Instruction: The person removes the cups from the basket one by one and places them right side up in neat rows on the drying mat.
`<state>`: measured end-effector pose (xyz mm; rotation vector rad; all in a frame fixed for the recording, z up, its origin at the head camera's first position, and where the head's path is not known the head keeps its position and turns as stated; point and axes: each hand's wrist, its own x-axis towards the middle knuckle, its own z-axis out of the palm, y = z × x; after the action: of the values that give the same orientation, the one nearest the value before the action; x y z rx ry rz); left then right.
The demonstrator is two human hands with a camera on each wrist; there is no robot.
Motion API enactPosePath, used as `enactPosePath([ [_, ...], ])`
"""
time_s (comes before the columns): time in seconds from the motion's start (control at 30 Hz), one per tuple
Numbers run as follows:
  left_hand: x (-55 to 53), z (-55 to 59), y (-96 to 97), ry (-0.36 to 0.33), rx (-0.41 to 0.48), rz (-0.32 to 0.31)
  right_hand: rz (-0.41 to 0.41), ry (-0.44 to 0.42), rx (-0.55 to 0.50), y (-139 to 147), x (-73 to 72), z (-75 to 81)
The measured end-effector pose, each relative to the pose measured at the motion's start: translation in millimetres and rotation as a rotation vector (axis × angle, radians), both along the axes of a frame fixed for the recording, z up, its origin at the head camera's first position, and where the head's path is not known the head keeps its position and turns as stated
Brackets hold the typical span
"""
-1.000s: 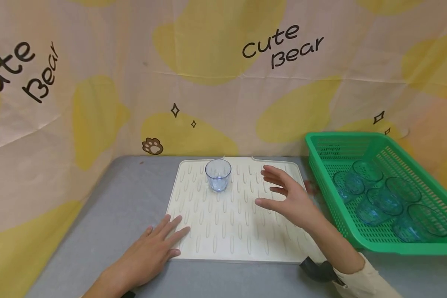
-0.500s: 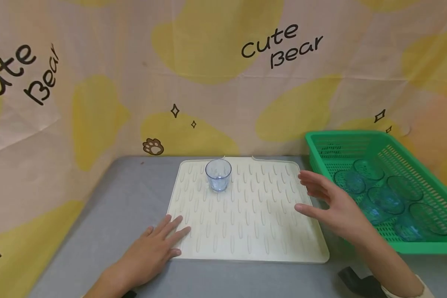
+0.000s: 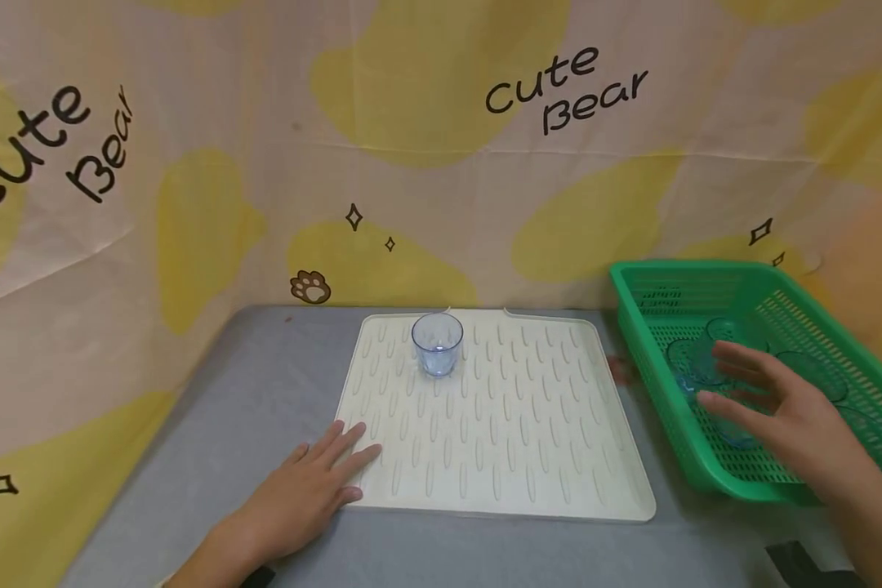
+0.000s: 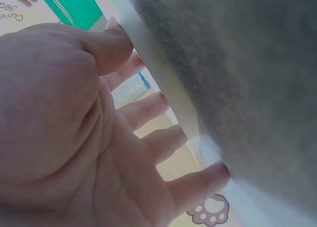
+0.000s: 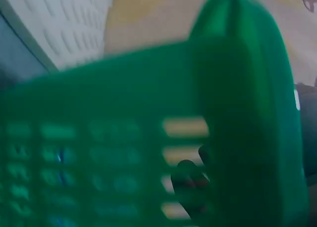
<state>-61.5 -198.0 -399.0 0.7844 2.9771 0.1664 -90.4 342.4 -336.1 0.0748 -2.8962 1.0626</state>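
Observation:
My left hand [image 3: 294, 502] lies flat, fingers spread, over the front left corner of a white ridged drying mat [image 3: 514, 482]. In the left wrist view its fingertips meet the mat's edge. Toward the mat's back left stands one clear bluish drinking glass [image 3: 437, 349], upright. My right hand [image 3: 790, 420] hovers over the green plastic basket [image 3: 650, 400], thumb apart from the loosely bent fingers, holding nothing. Several similar drinking glasses [image 3: 683, 363] are in the basket, some partly hidden behind that hand. The basket's slotted wall [image 5: 124, 83] fills most of the right wrist view, blurred.
A grey cloth covers the table [image 3: 242, 408]. A patterned curtain [image 3: 426, 196] with "Cute Bear" lettering rises behind the mat and along the left side. The basket stands right of the mat, its rim well above the table.
My right hand has moved right, from above the mat to over the basket, staying empty. My left hand keeps its place on the mat's corner, and the glass on the mat stays put.

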Motion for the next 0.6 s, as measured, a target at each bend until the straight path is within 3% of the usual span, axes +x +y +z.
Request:
enactPosePath([
  [0.23,-0.2,-1.2,-0.2,0.023,-0.001,-0.009,-0.067,-0.028,0.067,35.9,-0.9,7.1],
  [0.33,-1.4,-3.2,0.1,0.028,-0.006,-0.016,-0.055,-0.028,0.102,60.4,-3.9,-7.1],
  [0.47,-1.2,-4.9,1.0,0.031,-0.018,-0.014,-0.082,0.020,0.130,102.3,-10.3,-41.8],
  [0.6,-1.5,-3.2,0.3,0.030,-0.022,-0.007,-0.088,0.013,0.124,125.1,-13.8,-54.2],
])
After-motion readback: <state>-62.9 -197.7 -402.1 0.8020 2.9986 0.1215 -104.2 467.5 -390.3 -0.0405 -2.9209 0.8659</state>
